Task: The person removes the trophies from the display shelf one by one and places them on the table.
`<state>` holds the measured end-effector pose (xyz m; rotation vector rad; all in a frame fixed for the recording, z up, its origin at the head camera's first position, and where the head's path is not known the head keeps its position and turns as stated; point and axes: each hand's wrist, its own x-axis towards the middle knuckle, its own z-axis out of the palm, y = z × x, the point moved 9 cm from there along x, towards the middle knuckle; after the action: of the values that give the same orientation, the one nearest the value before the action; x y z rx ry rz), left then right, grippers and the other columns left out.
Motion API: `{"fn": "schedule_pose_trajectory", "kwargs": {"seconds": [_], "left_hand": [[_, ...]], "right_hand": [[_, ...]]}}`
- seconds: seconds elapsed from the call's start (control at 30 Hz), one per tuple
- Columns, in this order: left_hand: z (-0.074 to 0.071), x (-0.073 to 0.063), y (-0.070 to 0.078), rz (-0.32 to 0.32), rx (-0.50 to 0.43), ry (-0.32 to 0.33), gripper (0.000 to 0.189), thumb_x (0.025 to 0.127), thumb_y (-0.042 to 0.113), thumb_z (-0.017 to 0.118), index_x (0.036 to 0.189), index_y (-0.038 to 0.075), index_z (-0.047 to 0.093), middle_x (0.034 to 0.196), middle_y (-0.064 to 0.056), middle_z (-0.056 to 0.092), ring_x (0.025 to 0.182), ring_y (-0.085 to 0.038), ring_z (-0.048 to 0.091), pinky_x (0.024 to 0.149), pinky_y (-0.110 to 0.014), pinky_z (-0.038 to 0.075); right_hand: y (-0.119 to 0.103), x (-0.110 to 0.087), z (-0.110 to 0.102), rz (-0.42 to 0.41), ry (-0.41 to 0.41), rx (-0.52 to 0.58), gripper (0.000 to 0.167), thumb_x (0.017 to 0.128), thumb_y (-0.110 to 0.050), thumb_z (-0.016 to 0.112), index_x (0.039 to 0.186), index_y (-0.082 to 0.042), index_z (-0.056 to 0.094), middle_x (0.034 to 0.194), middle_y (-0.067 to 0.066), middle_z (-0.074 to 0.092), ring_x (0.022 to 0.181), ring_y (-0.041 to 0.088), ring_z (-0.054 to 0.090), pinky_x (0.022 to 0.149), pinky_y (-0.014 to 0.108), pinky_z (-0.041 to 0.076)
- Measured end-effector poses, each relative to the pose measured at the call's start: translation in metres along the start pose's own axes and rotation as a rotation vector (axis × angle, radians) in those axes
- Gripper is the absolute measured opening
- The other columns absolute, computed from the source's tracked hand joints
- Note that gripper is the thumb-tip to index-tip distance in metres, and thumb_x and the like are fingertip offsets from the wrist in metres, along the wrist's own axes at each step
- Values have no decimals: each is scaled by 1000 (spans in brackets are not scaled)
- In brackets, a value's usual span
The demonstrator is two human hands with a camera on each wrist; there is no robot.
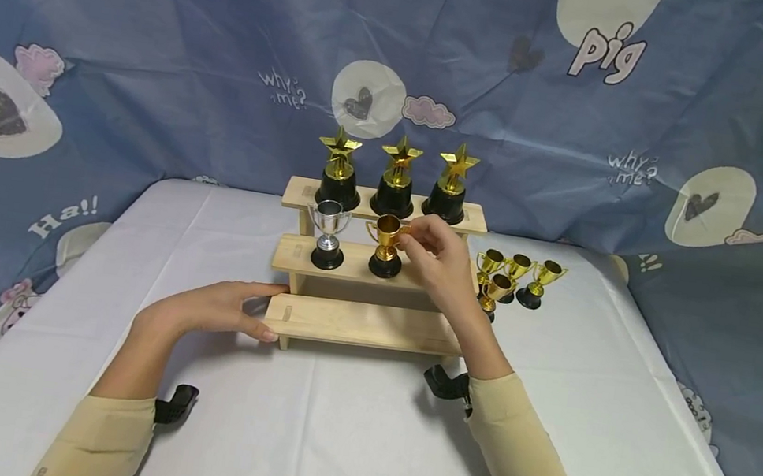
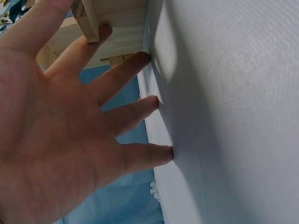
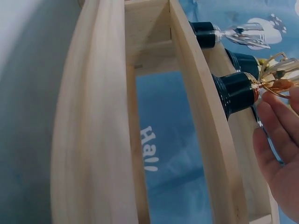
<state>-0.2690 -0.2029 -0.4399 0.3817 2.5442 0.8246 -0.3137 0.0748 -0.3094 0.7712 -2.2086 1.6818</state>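
Observation:
A three-step wooden display shelf (image 1: 364, 325) stands on the table. My left hand (image 1: 211, 308) is at its left end, fingers spread, with thumb and forefinger against the lowest step; in the left wrist view several fingertips (image 2: 150, 102) meet the white cloth. On the middle step, my right hand (image 1: 445, 266) pinches the right handle of a small gold trophy cup (image 1: 386, 248) with a black base. That base (image 3: 238, 91) sits upright on the step. To its left is a silver trophy cup (image 1: 329, 233), also upright on a black base.
Three gold star trophies (image 1: 397, 184) line the top step. Several gold cups (image 1: 538, 285) stand on the table at the shelf's right end, partly behind my right forearm. A blue printed cloth (image 1: 249, 39) hangs behind the white-covered table (image 1: 357, 433).

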Motion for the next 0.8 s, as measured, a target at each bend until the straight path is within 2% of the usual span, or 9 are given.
{"fn": "schedule_pose_trajectory", "kwargs": {"seconds": [0.1,0.27,0.33,0.47,0.57,0.67,0.8], "left_hand": [[1,0,-1,-6,-9,-3,91,79,54,77,154,18,39,159,-23,33,147,-47,28,111,-68,29],[1,-1,-1,-12,-12,-4,91,79,54,77,154,18,39,159,-23,33,146,-47,29,111,-68,30],[0,-1,0,-8,-9,-2,91,79,54,77,154,19,39,159,-23,33,146,-47,29,111,-68,30],[0,-1,0,-1,-12,-3,91,79,53,77,154,18,39,159,-22,33,147,-47,29,111,-68,29],[0,0,0,-7,-14,-3,91,79,54,77,154,19,39,159,-23,33,147,-47,29,111,-68,30],[1,0,-1,-11,-17,-4,91,79,54,77,154,19,39,159,-23,33,147,-47,29,111,-68,30],[1,1,-1,-10,-20,-3,91,79,54,77,154,20,39,159,-22,33,147,-46,28,111,-67,29]], "right_hand": [[-12,-2,-4,11,-8,-1,10,95,-2,63,101,7,61,96,32,69,93,44,67,83,22,52],[-14,-3,-13,22,6,8,10,95,-2,63,100,6,61,96,30,70,93,45,67,81,22,53],[-14,-2,-18,19,16,8,11,95,-2,63,101,7,61,96,30,71,91,42,69,81,20,54],[-15,-2,-27,18,36,-6,12,95,-1,63,102,8,61,97,32,70,86,26,72,81,19,54],[-4,0,-35,28,51,-9,12,96,-3,63,102,7,62,98,31,70,87,28,71,80,20,54],[10,3,-44,34,70,-18,14,96,-7,64,103,5,63,98,27,72,89,36,70,78,23,55],[19,4,-54,36,93,-10,15,95,-11,66,101,2,63,95,20,74,85,25,73,79,28,58]]}}
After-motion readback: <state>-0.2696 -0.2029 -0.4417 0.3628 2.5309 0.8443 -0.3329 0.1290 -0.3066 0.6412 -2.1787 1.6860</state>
